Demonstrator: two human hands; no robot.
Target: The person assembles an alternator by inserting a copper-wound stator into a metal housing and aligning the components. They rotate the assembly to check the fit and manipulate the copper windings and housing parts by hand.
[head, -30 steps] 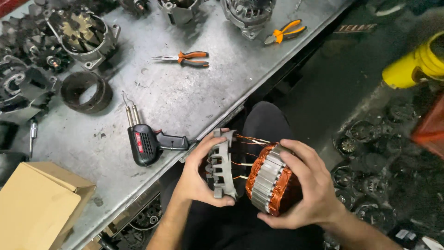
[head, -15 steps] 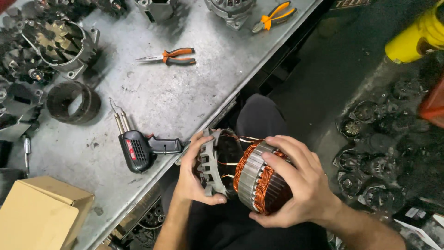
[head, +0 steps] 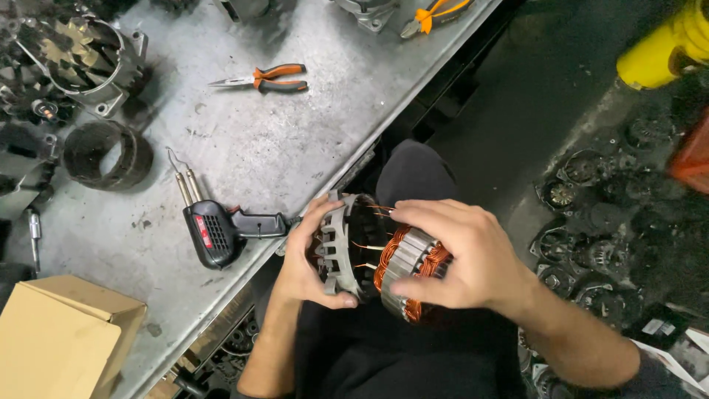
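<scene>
Head view, centre of the frame: the left hand [head: 306, 270] is wrapped around a grey cast-metal alternator end housing [head: 336, 247], fingers curled over its upper rim and thumb pressed under its lower edge. The right hand [head: 461, 258] is closed over a round stator ring of steel laminations with copper windings [head: 410, 270], fingers spread across its top and thumb beneath. Both grips are firm and full, each hand holding its own part.

The two parts sit side by side over the person's lap, just below the edge of the grey metal workbench [head: 295, 155]. Thin copper leads run across the narrow gap between them, so the housing lies just left of the right hand's hold and the stator just right of the left hand's hold.

To handle this well, in my judgement, the two pieces want to be kept square to each other, any pull being straight along their shared axis, since a twist or tilt could strain or kink those fine leads. Fingers are best kept on the steel laminations, off the bare windings.

On the bench, left of the hands, lies a black pistol-shaped soldering gun [head: 218, 229]; orange-handled long-nose pliers [head: 266, 77] lie further up.
</scene>
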